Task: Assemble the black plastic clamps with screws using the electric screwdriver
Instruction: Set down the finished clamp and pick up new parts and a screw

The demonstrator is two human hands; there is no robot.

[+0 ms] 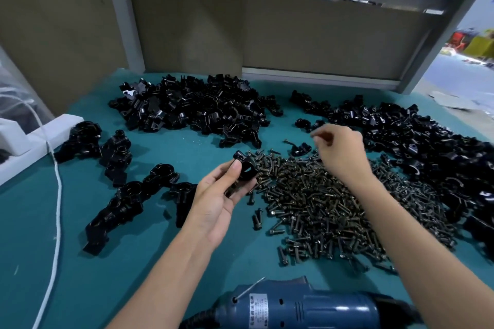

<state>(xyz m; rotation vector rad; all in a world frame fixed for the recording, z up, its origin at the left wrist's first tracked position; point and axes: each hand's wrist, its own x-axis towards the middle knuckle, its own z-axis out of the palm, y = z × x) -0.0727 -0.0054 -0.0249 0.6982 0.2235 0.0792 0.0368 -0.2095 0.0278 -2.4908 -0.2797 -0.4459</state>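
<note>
My left hand holds a black plastic clamp piece between thumb and fingers, just left of a big heap of dark screws. My right hand hovers over the far side of the screw heap with its fingers curled; it seems to pinch a small screw, blurred. A loose clamp half lies just left of that hand. The blue electric screwdriver lies on its side at the near table edge, between my forearms.
Piles of black clamp parts lie at the back centre and along the right. Assembled clamps stand in rows on the left. A white cord runs down the left side. White foam blocks sit far left on the teal table.
</note>
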